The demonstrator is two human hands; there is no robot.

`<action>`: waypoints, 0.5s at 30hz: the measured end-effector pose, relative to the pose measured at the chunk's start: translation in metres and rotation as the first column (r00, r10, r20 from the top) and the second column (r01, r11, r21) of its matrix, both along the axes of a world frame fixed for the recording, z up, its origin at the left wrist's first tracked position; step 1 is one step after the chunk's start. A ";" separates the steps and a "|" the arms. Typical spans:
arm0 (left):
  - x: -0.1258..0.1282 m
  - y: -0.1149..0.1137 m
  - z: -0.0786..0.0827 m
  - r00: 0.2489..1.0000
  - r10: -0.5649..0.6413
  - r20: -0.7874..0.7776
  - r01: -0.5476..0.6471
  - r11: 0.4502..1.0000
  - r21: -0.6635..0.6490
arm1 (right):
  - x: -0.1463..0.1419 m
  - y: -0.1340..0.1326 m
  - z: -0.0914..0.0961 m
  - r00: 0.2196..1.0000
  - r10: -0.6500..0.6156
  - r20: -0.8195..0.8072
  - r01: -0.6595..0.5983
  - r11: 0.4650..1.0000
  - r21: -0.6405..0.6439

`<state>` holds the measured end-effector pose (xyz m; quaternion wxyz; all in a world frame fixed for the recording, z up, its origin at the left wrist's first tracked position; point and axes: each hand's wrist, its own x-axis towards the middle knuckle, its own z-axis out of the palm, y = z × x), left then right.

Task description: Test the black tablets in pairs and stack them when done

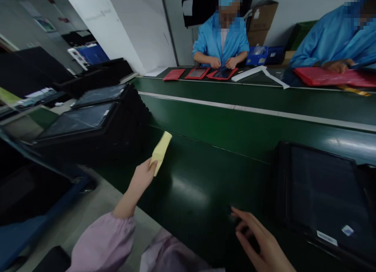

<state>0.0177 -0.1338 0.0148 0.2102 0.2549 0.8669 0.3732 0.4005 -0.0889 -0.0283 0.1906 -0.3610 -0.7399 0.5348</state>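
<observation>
My left hand [143, 177] is closed on a small yellow cloth or pad [161, 151], held out over the dark green conveyor belt [223, 146] beside a stack of black trays [96, 119]. My right hand [258, 240] hovers low over the belt with its fingers spread and nothing in it. It is just left of a black tray holding a dark screen panel [326, 193] with a small white label near its front edge.
The stack of black trays with screen panels stands at the left. Across the belt, two people in blue coats handle red sleeves [196, 73] and panels. Cardboard boxes [261, 21] stand behind them. A white strip [255, 73] lies on the far bench.
</observation>
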 end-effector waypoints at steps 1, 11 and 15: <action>0.011 -0.006 0.003 0.998 -0.020 0.051 0.018 0.999 0.047 | -0.013 0.004 0.005 1.000 0.006 -0.019 -0.007 1.000 -0.024; 0.134 -0.042 -0.019 0.587 -0.315 0.746 0.175 0.949 0.263 | -0.101 0.011 0.023 0.978 -0.052 -0.199 -0.021 0.936 -0.351; 0.119 -0.050 -0.024 0.570 -0.431 0.700 0.426 0.883 0.197 | -0.107 0.007 0.038 0.994 0.086 -0.072 -0.101 0.962 -0.253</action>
